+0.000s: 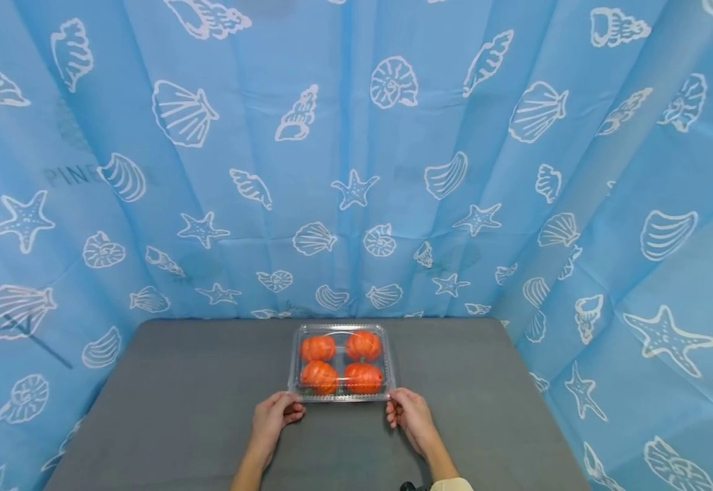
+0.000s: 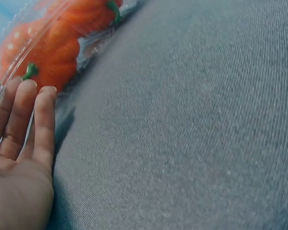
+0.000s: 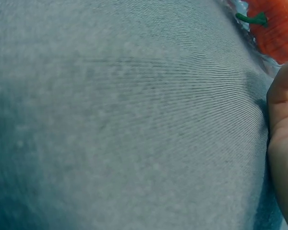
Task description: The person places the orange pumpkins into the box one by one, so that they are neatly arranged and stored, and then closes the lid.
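A clear plastic clamshell box (image 1: 344,398) with its lid down lies at the far middle of the table. Inside it are several small orange toy pumpkins (image 1: 364,377), set in two rows. My left hand (image 1: 273,417) pinches the box's near left corner, and my right hand (image 1: 411,417) pinches the near right one. In the left wrist view, the fingers (image 2: 43,124) reach up to the box edge, close below a pumpkin (image 2: 55,48) with a green stem. The right wrist view has only part of the right hand (image 3: 284,115), below another pumpkin (image 3: 278,33).
Grey ribbed cloth covers the table (image 1: 196,409). Behind it and along both sides hangs a blue curtain (image 1: 344,273) printed with white shells and starfish; the table's far edge meets it just beyond the box. A cream sleeve (image 1: 451,485) shows at the right wrist.
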`<state>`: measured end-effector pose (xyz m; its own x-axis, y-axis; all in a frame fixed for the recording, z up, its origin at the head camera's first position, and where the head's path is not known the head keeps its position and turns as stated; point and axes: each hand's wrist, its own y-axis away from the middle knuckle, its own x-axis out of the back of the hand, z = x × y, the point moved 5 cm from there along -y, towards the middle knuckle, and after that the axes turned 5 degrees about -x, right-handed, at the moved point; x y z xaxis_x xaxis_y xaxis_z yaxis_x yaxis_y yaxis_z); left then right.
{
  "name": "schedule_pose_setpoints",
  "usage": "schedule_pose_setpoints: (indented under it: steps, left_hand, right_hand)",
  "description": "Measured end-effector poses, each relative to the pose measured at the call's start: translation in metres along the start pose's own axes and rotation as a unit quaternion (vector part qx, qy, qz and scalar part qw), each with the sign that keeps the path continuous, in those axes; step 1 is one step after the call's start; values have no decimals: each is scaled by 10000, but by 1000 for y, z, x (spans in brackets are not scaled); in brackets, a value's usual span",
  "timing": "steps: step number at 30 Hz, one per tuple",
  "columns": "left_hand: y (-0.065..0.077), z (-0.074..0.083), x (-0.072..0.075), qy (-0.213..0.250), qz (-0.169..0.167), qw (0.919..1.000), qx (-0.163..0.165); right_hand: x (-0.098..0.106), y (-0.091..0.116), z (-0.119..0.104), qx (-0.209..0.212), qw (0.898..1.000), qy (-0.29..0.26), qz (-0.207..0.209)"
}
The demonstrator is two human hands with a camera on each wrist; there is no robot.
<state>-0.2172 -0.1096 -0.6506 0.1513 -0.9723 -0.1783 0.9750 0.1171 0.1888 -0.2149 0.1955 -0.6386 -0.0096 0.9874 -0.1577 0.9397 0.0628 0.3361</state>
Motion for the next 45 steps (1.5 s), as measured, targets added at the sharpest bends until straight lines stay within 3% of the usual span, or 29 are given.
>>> schedule_pose_setpoints:
  steps: [10, 19, 27, 35, 45]
  left_hand:
    - [1, -3, 3, 154, -136, 9998, -68]
    - [1, 1, 2, 175, -160, 9997, -76]
    - [1, 1, 2, 264, -159, 9995, 69]
    - [0, -1, 2, 413, -306, 9984, 213]
    - [2, 7, 1, 241, -137, 9991, 314]
  right_hand:
    - [3, 2, 0, -153, 9997, 110, -142]
    - [2, 2, -4, -380, 9991, 202, -29]
    - [1, 1, -3, -272, 9996, 75, 93]
    - [4, -1, 4, -159, 9998, 131, -68]
    - [1, -1, 4, -108, 9998, 96, -145]
